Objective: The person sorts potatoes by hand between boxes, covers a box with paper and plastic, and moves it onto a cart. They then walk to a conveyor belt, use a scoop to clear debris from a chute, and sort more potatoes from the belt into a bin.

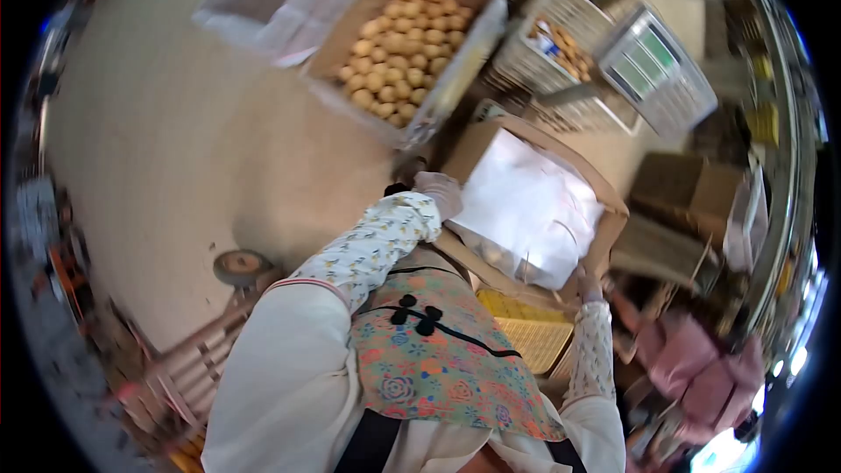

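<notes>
An open cardboard box (613, 223) is tilted in front of my body, its top covered by a white sheet (526, 197). Round shapes show faintly under the sheet's near edge. My left hand (440, 194) is closed on the box's left side, below a white patterned sleeve; its fingers are partly hidden. At the box's near right corner, my right hand (591, 285) grips the rim, with its fingers partly out of sight. Below the box, between my arms, is a yellow crate (530, 333).
Ahead stands a lined box (320, 79) full of round, tan produce. Right of it are a white plastic basket (517, 52) with brownish items and a digital scale (657, 66). Another cardboard box (679, 188) and a person in pink (692, 363) are at right; a wheeled cart (188, 377) is at left.
</notes>
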Tool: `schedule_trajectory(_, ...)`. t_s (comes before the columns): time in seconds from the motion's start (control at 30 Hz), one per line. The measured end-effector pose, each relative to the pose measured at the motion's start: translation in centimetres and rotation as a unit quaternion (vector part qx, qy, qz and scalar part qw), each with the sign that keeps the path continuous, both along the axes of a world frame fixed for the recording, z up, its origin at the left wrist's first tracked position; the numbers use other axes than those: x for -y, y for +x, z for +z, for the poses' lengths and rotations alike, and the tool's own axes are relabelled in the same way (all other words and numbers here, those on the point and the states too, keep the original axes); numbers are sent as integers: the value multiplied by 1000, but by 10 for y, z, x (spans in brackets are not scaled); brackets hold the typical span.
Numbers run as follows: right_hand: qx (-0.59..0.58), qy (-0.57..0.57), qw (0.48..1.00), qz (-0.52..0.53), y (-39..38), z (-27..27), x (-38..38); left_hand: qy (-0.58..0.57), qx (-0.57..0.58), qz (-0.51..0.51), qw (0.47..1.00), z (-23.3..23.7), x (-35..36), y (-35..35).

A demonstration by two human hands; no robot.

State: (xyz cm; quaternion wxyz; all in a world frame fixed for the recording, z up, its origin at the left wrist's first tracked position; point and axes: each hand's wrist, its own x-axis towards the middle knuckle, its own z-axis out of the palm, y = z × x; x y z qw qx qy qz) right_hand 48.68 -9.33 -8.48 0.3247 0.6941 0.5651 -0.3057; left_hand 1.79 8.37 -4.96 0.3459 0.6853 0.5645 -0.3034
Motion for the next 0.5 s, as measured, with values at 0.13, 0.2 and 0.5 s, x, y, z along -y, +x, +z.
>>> schedule_trajectory(0.13,2,71,978,-195,-13,10,-15,53,43,20,997,1,25,-2)
schedule_trajectory(0.2,11,83,970,-230,-23,16,-20,56,31,43,997,16,53,-6)
schedule_trajectory(0.5,71,103,991,44,-97,54,-59,199,-42,300,932,-79,280,-24)
